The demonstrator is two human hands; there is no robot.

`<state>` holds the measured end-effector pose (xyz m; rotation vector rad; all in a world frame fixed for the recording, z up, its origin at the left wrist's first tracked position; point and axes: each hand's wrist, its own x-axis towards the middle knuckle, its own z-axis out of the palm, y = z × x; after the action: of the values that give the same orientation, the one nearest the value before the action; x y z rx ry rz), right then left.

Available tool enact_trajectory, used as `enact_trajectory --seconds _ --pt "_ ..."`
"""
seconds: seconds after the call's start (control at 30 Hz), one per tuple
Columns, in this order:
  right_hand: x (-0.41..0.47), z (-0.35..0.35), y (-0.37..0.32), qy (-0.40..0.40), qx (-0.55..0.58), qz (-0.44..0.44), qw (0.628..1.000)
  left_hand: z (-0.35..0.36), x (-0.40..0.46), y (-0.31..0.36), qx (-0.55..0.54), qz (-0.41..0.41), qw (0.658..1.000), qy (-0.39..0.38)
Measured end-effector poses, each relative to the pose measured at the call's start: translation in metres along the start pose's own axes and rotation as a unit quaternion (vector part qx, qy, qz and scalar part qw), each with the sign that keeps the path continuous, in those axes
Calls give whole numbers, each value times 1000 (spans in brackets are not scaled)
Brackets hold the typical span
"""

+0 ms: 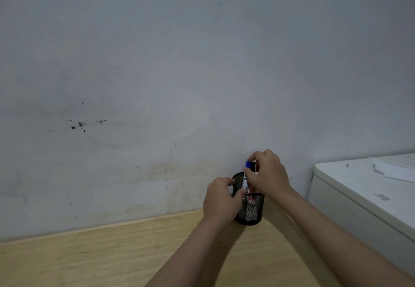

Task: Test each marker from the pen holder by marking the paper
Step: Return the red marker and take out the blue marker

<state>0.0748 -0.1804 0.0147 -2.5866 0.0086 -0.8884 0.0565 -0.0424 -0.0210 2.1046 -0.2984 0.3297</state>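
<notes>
Blue-capped white marker (248,174) pinched in right hand (268,174) fingers; left hand (221,199) gripping black mesh pen holder (250,208).

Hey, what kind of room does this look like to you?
Probably a plain office or study corner: a wooden desk against a scuffed grey wall, a mesh pen holder of markers, and a white cabinet beside it.

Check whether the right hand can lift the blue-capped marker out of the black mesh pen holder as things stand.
Probably yes. The right hand already pinches the blue-capped marker at its top, nothing sits above it, and the left hand steadies the black mesh pen holder.
</notes>
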Motion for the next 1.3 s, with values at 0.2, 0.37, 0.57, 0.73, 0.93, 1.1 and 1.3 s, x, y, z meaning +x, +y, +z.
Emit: enact_trajectory --seconds 0.2,0.37,0.57,0.73,0.93,1.1,1.3 --pt "-9 -13 -12 5 145 10 989 -4 -5 0 19 8 1000 -20" --pt "-33 -52 -39 76 253 -29 964 -34 -31 23 -129 28 991 -3" --pt "-101 -93 -74 81 240 -187 949 -98 -82 64 -384 -83 916 -85" --pt "-167 -100 -100 57 277 -235 930 -136 -139 64 -390 -132 906 -96" --pt "-233 -105 -130 62 432 16 900 -168 -220 41 -346 -136 928 -39" --pt "-276 -97 -157 -110 541 253 795 -180 -288 24 -299 -88 950 -39" --pt "-314 -101 -181 -147 576 280 754 -178 -335 14 -251 -101 962 28"
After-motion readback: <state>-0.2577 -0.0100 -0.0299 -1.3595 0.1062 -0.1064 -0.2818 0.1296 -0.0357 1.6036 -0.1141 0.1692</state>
